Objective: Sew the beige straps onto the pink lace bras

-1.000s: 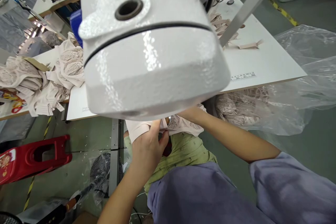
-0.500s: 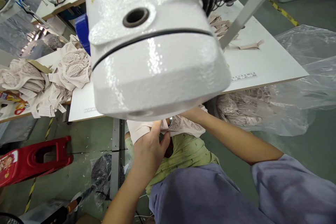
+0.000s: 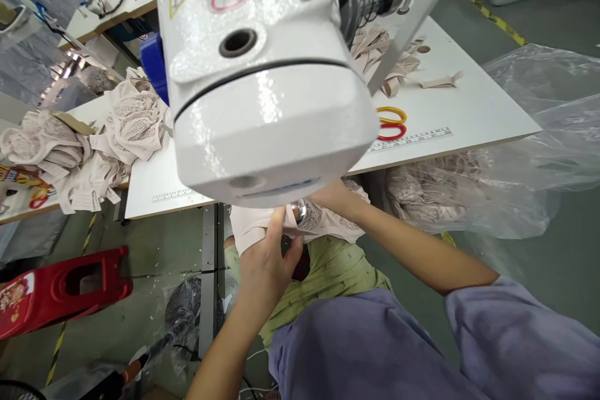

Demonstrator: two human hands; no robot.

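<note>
A white sewing machine head [image 3: 272, 119] fills the upper middle and covers the needle area. Beneath its front end lies a beige lace bra [image 3: 328, 222], partly hanging over my lap. My left hand [image 3: 267, 262] grips the smooth band part of the bra, index finger stretched along the cloth and thumb lower down. Beside that finger shows a shiny round metal part [image 3: 299, 210]. My right hand [image 3: 335, 197] rests on the lace part, to the right; the machine head and the hand itself hide its fingertips.
Piled beige bras [image 3: 131, 119] lie on the left. Scissors with yellow and red handles [image 3: 392, 124] and fabric strips [image 3: 389, 62] lie on the white tabletop [image 3: 469, 100]. A clear plastic bag [image 3: 431, 194] of lace pieces hangs at right. A red stool [image 3: 65, 287] stands lower left.
My view has shifted, so the machine head appears smaller and further left, and the scissors on the table show. Both hands stay on the bra, almost unmoved.
</note>
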